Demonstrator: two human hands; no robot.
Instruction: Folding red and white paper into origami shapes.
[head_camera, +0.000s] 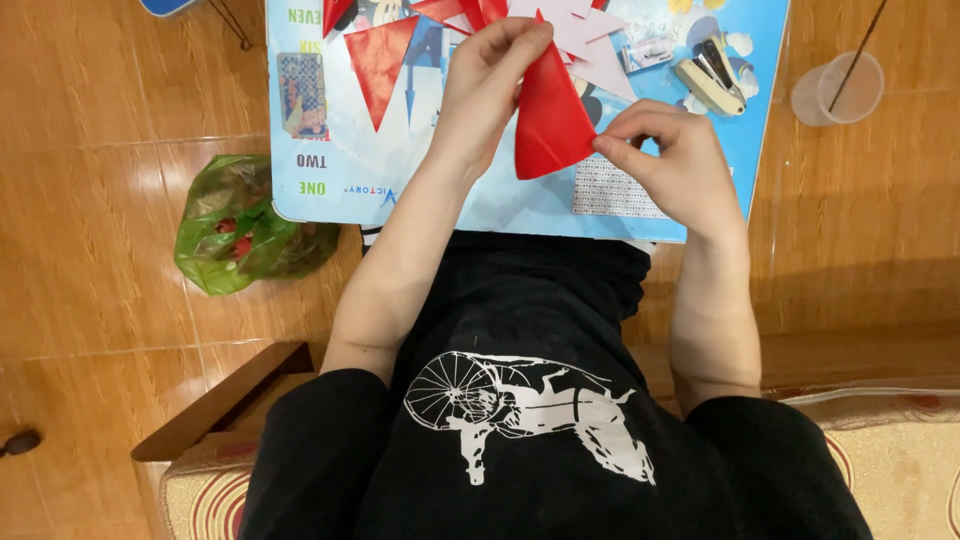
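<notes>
Above the black shirt (520, 400), the left hand (485, 85) and right hand (670, 160) pinch a red paper (548, 125) over the blue table (330, 190), apparently mid-fold, more red pieces (380, 55) lying beyond.

Looking like a home living room: glossy orange-brown tiled floor (90, 120), cushioned wooden seat (215, 455) showing along the bottom edge, low blue children's table (330, 190) carrying paper craft scraps and a stapler (706, 84) near its far right corner. Green plastic bag (240, 225) lying on the floor beside the table's left edge.
</notes>
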